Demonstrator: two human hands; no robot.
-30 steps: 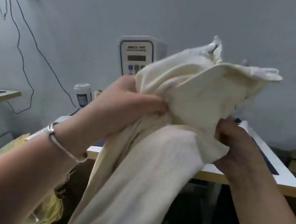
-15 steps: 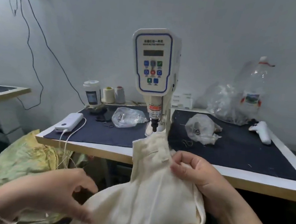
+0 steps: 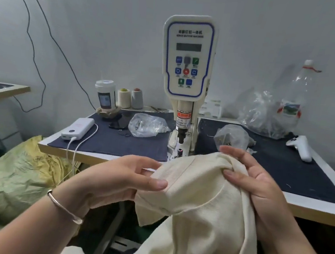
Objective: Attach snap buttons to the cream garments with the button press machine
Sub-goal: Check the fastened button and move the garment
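- The cream garment (image 3: pixel 199 208) is held up in front of the tabletop (image 3: pixel 309 206), just below the button press machine (image 3: pixel 186 71); its lower part hangs down and leaves the picture at the bottom.
- The left hand (image 3: pixel 115 181) pinches the left edge of the cloth between thumb and fingers; a thin bangle (image 3: pixel 63 207) sits on that wrist.
- The right hand (image 3: pixel 254 181) is closed on a bunched fold at the top right of the cloth.
- On the dark mat lie a white power bank (image 3: pixel 78 128) with its cable, small clear bags (image 3: pixel 147 124) on both sides of the machine, thread cones (image 3: pixel 130 98), a cup (image 3: pixel 105 94) and a white controller (image 3: pixel 301 146).
- A yellowish sack (image 3: pixel 19 173) lies on the floor at the left.
- The raised cloth covers the front of the machine's base — the press point just shows above it.
- What is in the bags is too blurred to tell.
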